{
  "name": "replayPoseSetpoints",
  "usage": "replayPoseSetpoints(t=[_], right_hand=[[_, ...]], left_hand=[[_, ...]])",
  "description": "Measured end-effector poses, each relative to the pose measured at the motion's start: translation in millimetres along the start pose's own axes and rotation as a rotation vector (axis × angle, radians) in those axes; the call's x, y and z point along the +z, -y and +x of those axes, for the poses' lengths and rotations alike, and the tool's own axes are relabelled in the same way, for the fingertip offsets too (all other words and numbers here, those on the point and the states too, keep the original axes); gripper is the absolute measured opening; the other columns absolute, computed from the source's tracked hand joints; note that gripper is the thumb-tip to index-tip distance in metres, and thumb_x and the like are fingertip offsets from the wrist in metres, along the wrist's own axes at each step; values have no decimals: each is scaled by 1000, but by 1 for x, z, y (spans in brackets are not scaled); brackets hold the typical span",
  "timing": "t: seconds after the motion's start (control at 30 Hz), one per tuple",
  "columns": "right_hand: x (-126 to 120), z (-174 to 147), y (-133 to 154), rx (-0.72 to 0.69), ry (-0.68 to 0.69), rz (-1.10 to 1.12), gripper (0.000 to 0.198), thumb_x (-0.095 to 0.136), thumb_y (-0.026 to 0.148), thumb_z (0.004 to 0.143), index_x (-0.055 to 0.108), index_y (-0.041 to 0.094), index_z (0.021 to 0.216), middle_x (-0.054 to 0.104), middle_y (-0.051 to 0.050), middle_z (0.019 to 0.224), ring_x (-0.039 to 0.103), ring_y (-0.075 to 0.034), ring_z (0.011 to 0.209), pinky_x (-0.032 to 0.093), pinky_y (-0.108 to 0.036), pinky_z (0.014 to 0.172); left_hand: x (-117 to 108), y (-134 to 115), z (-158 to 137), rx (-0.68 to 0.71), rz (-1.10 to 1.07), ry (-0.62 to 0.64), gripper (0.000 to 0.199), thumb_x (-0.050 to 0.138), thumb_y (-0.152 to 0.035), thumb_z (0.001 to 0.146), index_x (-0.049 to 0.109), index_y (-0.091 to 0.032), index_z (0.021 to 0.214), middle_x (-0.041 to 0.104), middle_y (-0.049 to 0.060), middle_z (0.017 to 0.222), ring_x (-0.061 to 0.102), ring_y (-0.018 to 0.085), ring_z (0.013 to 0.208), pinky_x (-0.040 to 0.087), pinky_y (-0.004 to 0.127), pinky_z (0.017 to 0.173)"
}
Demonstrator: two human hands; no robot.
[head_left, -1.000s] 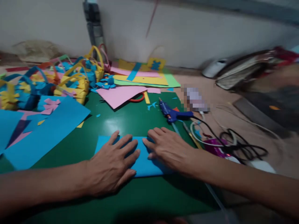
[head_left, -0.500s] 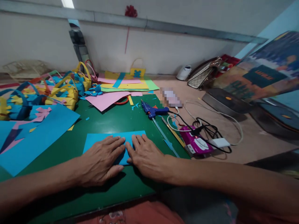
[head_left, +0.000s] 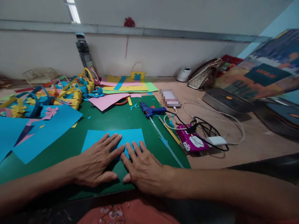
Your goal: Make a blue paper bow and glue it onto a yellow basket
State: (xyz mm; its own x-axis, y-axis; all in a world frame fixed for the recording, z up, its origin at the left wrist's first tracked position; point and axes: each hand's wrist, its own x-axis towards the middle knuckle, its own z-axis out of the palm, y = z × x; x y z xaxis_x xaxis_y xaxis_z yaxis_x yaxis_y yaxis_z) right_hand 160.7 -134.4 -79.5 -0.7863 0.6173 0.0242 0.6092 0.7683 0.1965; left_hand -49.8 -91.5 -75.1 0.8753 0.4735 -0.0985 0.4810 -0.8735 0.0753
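Observation:
A sheet of blue paper [head_left: 130,134] lies flat on the green board [head_left: 105,118] in front of me; its near edge is partly covered by my hands. My left hand [head_left: 100,160] rests flat on its left and middle part, fingers stretched out. On the right, my right hand [head_left: 142,165] presses near the sheet's lower right edge with fingers spread, its thumb on the green board. The two hands almost meet at the index fingers. Neither one grips anything.
A blue glue gun [head_left: 151,110] with a clear glue stick lies right of centre. Beside it are a purple power strip [head_left: 191,138] and tangled cables. Paper baskets [head_left: 70,93] and blue sheets [head_left: 49,133] crowd the left. Pink paper [head_left: 105,101] partly covers red-handled scissors [head_left: 122,101].
My right hand has slid toward me and its fingers have spread apart. My left hand stays on the blue sheet, with its fingers slightly more spread. The view has tilted up a little.

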Motion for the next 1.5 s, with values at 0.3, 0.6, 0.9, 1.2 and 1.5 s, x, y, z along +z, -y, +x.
replayPoseSetpoints(t=[0.3, 0.6, 0.9, 1.2, 1.5], right_hand=[[7, -33, -10, 83, -84, -29, 69, 40, 57, 87, 54, 0, 123, 54, -29, 126, 47, -37, 119, 26, -60, 100], [-1, -45, -13, 154, -66, -101, 66, 40, 57, 87, 59, 1, 118, 56, -26, 125, 47, -36, 119, 24, -60, 99], [3, -37, -11, 115, -141, -98, 58, 40, 52, 89, 60, 6, 117, 59, -21, 123, 47, -34, 118, 20, -59, 101], [5, -41, -18, 108, -195, -94, 54, 40, 51, 90, 62, 8, 115, 60, -19, 123, 49, -33, 116, 21, -59, 101], [10, -40, -20, 72, -262, -124, 53, 35, 47, 93, 64, 6, 110, 63, -20, 116, 51, -32, 113, 22, -59, 102]], left_hand=[[1, 2, -4, 24, -50, -3, 76, 41, -68, 82, 23, -29, 145, 8, 19, 152, 14, 45, 136, 16, 65, 103], [-9, -10, 5, 22, -24, 33, 81, 39, -77, 75, 28, -35, 143, 10, 20, 152, 20, 51, 131, 20, 70, 95], [-7, -10, 3, -16, -35, 50, 79, 37, -77, 75, 24, -38, 143, 12, 21, 151, 16, 51, 133, 24, 69, 94], [0, 11, -37, -87, -19, 59, 82, 43, -74, 76, 18, -35, 145, 0, 17, 153, 9, 48, 136, 17, 68, 101], [10, 21, -77, -112, 59, -11, 80, 43, -68, 81, 15, -32, 146, -6, 14, 154, 7, 42, 138, 15, 61, 107]])
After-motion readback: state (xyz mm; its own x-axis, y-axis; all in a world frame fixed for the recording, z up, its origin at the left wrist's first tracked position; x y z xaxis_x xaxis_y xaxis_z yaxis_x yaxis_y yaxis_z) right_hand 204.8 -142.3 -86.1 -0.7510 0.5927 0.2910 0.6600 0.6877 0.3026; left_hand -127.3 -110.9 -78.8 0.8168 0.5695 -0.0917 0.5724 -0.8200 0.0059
